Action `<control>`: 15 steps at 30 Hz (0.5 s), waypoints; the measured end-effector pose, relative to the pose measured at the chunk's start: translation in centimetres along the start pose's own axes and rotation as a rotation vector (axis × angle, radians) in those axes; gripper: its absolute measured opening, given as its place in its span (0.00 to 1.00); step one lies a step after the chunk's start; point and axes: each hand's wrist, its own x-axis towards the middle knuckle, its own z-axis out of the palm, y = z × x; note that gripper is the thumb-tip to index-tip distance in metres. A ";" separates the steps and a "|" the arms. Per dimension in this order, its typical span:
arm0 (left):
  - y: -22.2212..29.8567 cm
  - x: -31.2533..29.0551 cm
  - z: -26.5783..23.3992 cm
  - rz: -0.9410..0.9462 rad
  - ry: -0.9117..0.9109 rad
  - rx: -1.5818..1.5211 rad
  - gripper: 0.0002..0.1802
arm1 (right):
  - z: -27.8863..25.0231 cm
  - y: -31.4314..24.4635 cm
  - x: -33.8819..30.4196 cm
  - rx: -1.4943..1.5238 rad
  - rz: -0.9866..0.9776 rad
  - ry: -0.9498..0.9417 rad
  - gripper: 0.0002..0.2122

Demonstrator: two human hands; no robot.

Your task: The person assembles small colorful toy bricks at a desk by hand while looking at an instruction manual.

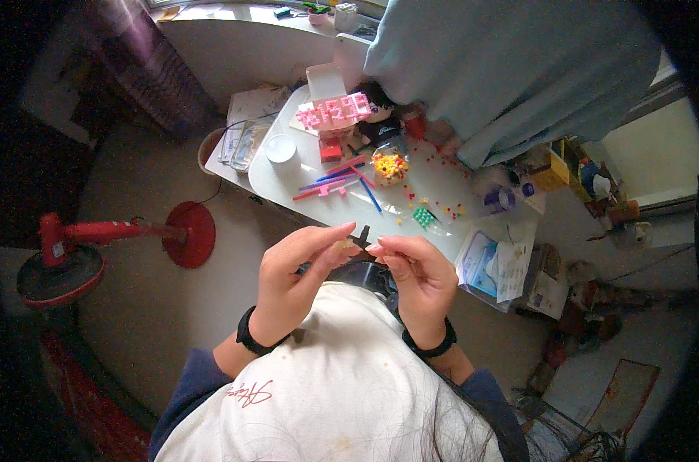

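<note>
Both hands are raised close together in front of my chest, just off the near edge of the white table [303,154]. Between the thumb and fingers of my left hand [291,266] is a small pale, yellowish piece [346,244], too small to name. My right hand [420,285] is closed in a pinch close by, its thumb and fingertips pressed together. Whatever it holds, if anything, is hidden. A narrow gap separates the two sets of fingertips. Each wrist wears a black band.
Ahead on the table are coloured sticks [334,181], a bag of yellow and red beads [390,167], green beads [425,218], a white round container [281,149], a pink lettered block piece [334,112] and a doll [380,127]. A red fan [60,258] stands left.
</note>
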 end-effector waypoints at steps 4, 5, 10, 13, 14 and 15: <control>-0.9 -0.3 -0.1 0.058 -0.007 0.025 0.16 | 0.5 -0.5 0.3 -0.063 -0.064 -0.027 0.09; -1.0 -0.4 -0.1 0.077 -0.009 0.026 0.16 | 0.6 -0.7 0.3 -0.070 -0.079 -0.045 0.09; -0.4 -1.1 0.2 -0.034 0.087 -0.077 0.11 | 0.6 -1.2 0.5 -0.206 -0.214 -0.100 0.10; -0.4 -1.4 0.2 -0.058 0.136 -0.108 0.09 | 0.3 -1.4 0.6 -0.270 -0.316 -0.126 0.12; -0.4 -1.3 0.2 -0.056 0.147 -0.104 0.08 | 0.3 -1.4 0.8 -0.278 -0.340 -0.133 0.12; -0.2 -1.2 0.2 -0.022 0.133 -0.063 0.09 | 0.3 -1.4 0.9 -0.282 -0.362 -0.142 0.13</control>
